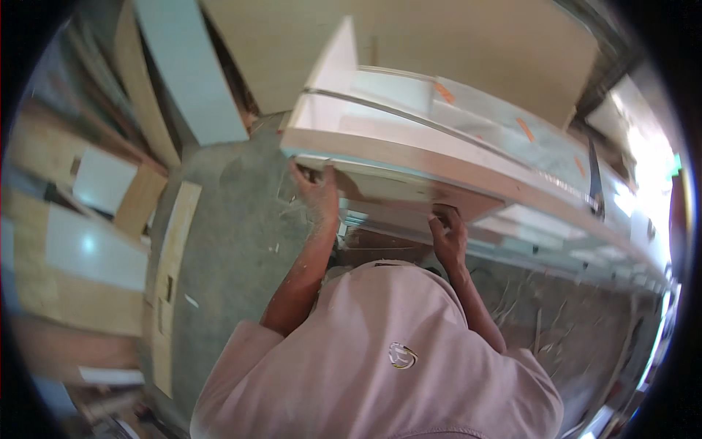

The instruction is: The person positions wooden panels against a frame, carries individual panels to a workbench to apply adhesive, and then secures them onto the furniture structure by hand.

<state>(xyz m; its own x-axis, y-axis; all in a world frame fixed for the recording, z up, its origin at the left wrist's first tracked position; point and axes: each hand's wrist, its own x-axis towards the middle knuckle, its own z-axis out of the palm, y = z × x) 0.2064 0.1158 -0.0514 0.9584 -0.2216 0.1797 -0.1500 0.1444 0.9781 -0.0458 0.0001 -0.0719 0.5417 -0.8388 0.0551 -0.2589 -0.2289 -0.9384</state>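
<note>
A long cabinet frame [409,157] of wood, with white inner faces, stretches in front of me from the upper middle to the right. Under its near edge lies a flat light-brown wooden panel [387,188]. My left hand [320,194] is raised to the panel's left end, thumb and fingers bent around its edge. At the panel's lower edge, farther right, my right hand [450,233] grips with curled fingers. Both fingertips are partly hidden and a little blurred, as is the panel's far side.
On the left are several stacked boards [95,245], some white-faced. A narrow wooden strip [172,278] lies on the grey concrete floor [227,241], among shavings. A white board [191,69] leans at the upper left, beside a large beige sheet [468,44] behind the cabinet.
</note>
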